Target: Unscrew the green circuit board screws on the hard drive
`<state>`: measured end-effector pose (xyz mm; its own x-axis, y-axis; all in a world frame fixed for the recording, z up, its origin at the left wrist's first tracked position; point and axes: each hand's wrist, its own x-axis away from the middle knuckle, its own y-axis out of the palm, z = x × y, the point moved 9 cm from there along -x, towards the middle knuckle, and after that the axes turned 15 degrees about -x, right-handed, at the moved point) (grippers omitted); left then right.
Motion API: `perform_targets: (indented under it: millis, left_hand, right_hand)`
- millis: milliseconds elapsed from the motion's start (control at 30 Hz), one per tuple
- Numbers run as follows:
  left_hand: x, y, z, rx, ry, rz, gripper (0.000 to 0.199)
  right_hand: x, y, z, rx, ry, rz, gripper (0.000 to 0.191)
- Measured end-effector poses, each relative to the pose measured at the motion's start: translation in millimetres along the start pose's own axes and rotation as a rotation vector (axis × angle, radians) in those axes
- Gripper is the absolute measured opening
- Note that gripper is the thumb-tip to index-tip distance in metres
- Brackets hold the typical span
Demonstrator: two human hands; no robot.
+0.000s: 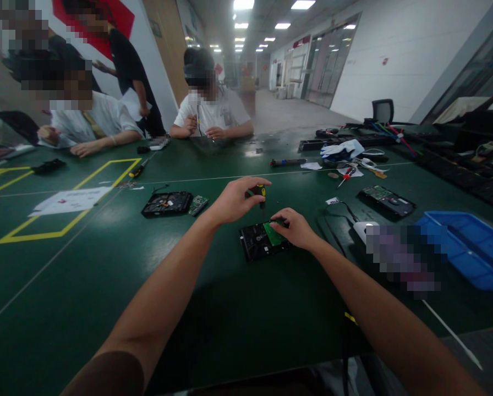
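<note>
A black hard drive [255, 245] with a green circuit board [273, 235] lies on the green table in front of me. My left hand [240, 199] grips the yellow and black handle of a screwdriver [262, 193], which stands upright over the drive's far edge. Whether its tip touches a screw is too small to tell. My right hand [294, 226] pinches the drive at its right side, fingers over the board. Left of my hands lie an opened hard drive [166, 204] and a loose circuit board [198, 205].
At right are another hard drive [387, 202], a blue tray [473, 247] and a cable [345, 206]. A red screwdriver [346, 176] and gloves [342, 149] lie farther back. Printed paper [71, 201] and a yellow screwdriver [138, 169] are at left. People sit across the table.
</note>
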<state>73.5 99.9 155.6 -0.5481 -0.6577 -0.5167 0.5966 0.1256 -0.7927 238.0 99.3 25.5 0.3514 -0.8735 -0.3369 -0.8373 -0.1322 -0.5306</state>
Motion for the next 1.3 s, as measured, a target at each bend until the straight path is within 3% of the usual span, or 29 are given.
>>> perform_targets:
  millis: [1300]
  left_hand:
    - [0.1,-3.1,1.2,-0.047,0.008,-0.013,0.038]
  right_hand:
    - [0.2,0.4,2.5,0.009,-0.007,0.008,0.019]
